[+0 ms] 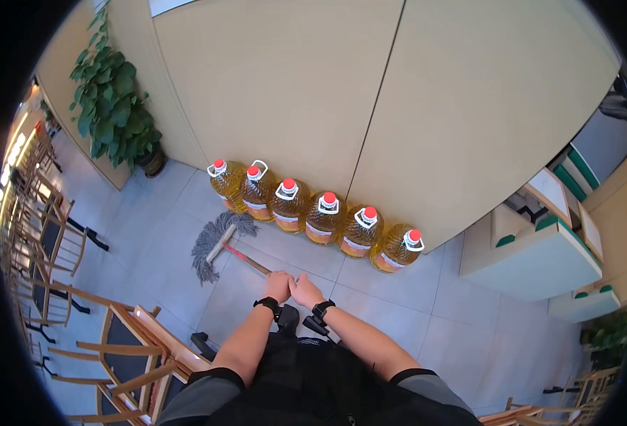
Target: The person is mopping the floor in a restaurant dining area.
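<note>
— Well, what do you see from the head camera, looking down?

— Grey floor made of big square tiles. A mop head lies flat on it, grey and stringy.

— Who holds the mop?

— A person. The left hand and the right hand are both curled tight around the top end of the mop stick. The two hands touch each other. Each wrist has a black band.

— Where is the mop head?

— Out in front of the hands, a bit to the left, near the wall.

— What is by the wall?

— Six oil bottles with red caps. They stand on the floor in a row, side by side, right against the tan wall. The mop head is just beside the first ones on the left.

— And the rest of the room?

— A green plant stands in the far left corner. Wooden chairs fill the left side. A white and green cupboard is on the right.
</note>
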The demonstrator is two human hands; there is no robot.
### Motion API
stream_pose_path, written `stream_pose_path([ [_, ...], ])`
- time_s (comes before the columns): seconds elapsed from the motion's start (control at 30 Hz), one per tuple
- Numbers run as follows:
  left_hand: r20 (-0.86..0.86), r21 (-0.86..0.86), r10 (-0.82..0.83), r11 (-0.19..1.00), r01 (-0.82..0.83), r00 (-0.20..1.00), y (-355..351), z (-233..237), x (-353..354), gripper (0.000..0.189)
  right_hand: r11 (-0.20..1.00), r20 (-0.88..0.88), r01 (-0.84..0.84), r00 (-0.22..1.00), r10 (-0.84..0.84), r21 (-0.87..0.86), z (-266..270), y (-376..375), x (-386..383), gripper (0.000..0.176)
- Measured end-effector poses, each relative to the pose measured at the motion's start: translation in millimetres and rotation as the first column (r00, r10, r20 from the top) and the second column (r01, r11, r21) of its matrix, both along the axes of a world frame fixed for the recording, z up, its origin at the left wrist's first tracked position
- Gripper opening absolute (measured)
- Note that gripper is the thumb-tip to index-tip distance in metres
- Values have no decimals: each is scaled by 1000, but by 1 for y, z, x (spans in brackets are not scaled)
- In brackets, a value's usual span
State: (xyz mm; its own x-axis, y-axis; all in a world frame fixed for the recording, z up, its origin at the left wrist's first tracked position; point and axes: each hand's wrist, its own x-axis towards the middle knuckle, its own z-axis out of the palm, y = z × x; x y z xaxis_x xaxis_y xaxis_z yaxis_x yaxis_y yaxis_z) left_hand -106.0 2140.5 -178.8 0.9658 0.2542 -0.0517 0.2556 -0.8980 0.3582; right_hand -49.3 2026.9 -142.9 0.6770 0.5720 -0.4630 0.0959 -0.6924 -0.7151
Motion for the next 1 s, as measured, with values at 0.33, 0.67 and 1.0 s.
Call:
stream_pose_path([
  [0.33, -55, -240, -287, 933, 267, 956, -67, 12, 2, 21, 995, -146, 32, 989, -18, 91, -11, -112, 0, 38],
  [0.67, -9, -689, -672, 541, 483, 740, -158, 45, 35, 31, 985, 237, 26, 971, 16, -172, 156, -264, 0, 30],
  [1.0, -10, -669, -854, 392, 631, 520, -217, 44, 51, 24, 824, 442, 181, 893, 91, -537, 194, -285, -29, 29],
])
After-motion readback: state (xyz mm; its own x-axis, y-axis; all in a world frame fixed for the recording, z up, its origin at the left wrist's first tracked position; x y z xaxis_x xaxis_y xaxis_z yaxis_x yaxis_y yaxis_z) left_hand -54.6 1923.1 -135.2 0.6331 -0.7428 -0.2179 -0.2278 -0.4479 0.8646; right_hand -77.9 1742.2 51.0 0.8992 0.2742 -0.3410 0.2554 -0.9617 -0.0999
